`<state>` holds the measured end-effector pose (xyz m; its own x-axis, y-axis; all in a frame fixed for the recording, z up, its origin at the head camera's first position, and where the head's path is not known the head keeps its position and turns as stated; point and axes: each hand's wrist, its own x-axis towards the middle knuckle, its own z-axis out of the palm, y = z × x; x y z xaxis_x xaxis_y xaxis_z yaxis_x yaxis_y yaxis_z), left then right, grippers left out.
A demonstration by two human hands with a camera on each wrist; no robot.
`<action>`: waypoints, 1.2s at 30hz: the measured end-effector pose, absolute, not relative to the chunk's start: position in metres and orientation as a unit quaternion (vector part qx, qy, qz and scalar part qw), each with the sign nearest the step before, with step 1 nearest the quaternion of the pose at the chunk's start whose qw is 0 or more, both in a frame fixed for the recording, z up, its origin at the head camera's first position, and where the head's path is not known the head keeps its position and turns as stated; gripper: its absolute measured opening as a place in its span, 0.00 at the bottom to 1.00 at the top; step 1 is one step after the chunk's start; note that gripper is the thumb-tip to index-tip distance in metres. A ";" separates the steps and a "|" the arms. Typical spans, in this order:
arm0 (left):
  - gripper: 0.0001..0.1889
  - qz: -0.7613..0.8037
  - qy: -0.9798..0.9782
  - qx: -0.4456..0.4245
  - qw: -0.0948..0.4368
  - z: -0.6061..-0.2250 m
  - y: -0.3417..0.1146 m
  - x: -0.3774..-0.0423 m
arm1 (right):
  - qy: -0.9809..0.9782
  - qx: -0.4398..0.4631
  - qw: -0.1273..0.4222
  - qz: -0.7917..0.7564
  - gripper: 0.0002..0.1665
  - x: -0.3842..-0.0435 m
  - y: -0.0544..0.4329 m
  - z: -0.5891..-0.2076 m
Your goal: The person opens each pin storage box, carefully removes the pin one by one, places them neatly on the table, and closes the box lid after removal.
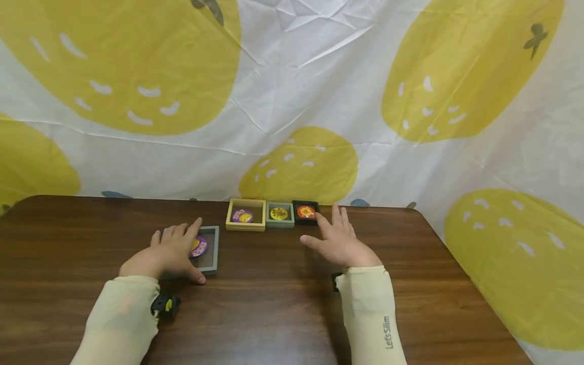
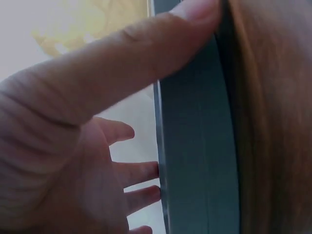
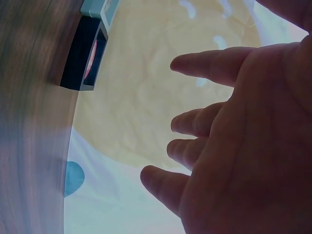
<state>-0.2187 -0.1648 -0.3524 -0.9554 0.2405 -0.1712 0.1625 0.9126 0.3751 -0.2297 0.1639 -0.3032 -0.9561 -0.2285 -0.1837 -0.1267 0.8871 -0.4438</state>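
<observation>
In the head view my left hand spreads over a grey square tray on the table, hiding its left part. A purple round badge lies in that tray. The thumb lies across the tray's side wall in the left wrist view, and the other fingers spread beyond its rim. My right hand hovers with fingers apart, holding nothing, close to a black tray with a red round badge. The right wrist view shows this black tray apart from the fingers.
Beside the black tray stand a small grey-green tray with a yellow badge and a pale wooden tray with a purple badge. The brown table ends at a fruit-patterned curtain behind and to the right.
</observation>
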 end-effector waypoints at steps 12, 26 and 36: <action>0.64 0.150 0.976 0.135 0.087 -0.354 -0.120 -0.212 | 0.964 -0.098 0.120 -0.216 0.46 -0.229 0.163 -0.303; 0.64 0.138 0.974 0.158 0.083 -0.354 -0.106 -0.208 | 0.959 -0.099 0.144 -0.223 0.45 -0.229 0.160 -0.302; 0.64 0.137 0.974 0.174 0.038 -0.357 -0.107 -0.212 | 0.960 -0.101 0.155 -0.211 0.44 -0.229 0.158 -0.303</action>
